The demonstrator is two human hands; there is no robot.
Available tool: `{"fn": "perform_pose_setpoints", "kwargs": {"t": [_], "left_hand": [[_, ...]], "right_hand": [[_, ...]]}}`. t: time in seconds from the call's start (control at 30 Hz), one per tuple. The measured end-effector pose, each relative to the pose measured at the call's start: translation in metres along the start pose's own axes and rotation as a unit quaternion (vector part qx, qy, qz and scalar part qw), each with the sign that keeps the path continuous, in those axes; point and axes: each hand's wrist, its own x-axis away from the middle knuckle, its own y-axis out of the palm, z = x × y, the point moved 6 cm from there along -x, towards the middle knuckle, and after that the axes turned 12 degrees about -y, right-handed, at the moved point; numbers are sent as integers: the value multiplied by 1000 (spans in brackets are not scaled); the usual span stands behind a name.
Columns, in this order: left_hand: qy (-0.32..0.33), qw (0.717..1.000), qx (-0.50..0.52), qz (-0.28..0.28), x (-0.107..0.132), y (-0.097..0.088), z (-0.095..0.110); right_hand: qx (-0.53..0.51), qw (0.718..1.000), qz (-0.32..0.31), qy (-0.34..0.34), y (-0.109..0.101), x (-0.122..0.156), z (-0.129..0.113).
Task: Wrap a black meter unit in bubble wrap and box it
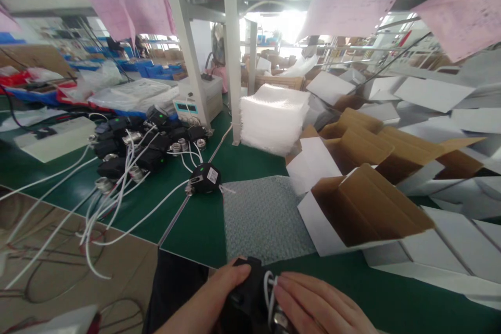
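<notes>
**Green tabletop (pixel 203 227) laden with packing, black device (pixel 247 297) clamped between left grip (pixel 219 292) and right grip (pixel 311 302)**

Far ahead of both grips, a bright workshop (pixel 270 39), blurred shelving and blue bins (pixel 156 70) in its depth. Around and beyond the grips, a smooth green surface, crossed by a pale seam (pixel 174 222) ahead of the left grip and to its left. Beyond that edge, lower, brownish floor (pixel 129 250) with tangled wires. Overhead and ahead, a pale metal shelf frame (pixel 230 62), square-posted, hung with creased pink papers (pixel 354 5).

Right of the right grip, white cardboard boxes (pixel 323 224), matte brown inside, flaps raised. Ahead and left of the left grip, a heap of angular black housings (pixel 151 156), with silvery fittings and white cables drooping over the edge. Just ahead of the grips, a flat sheet of bubble wrap (pixel 262 219), dimpled and translucent; farther ahead, a squarish stack of glossy white sheets (pixel 270 117). Left of the bubble wrap, a single faceted housing (pixel 205 178) with a pale label.

At the near edge, the black device, blocky and matte: left grip closed around its left side, right grip with fingers together against its right, pressed on a white cable loop (pixel 268 289) beside a shiny metal connector (pixel 281 318).
</notes>
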Motion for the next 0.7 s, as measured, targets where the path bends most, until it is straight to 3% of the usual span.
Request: {"fn": "perform_pose_setpoints", "kwargs": {"t": [0.1,0.17,0.23,0.3,0.37,0.5,0.6,0.7], "left_hand": [[81,990,-117,19,5,-2,17],[194,953,-227,47,7,0,34],[300,902,-305,59,6,5,45],[349,859,-372,43,-1,11,44],[355,807,-470,44,-10,12,36],[395,682,-609,91,-11,-10,30],[431,656,-604,136,1,-40,44],[410,649,-612,190,10,-61,57]], "right_hand": [[-36,996,66,44,8,27,4],[-77,987,93,105,12,38,9],[-104,967,109,208,17,48,15],[-117,929,130,326,25,62,22],[-143,871,189,430,32,79,28],[-215,754,304,541,46,115,38],[-221,704,356,573,49,138,43],[-242,665,398,584,52,153,45]]}}
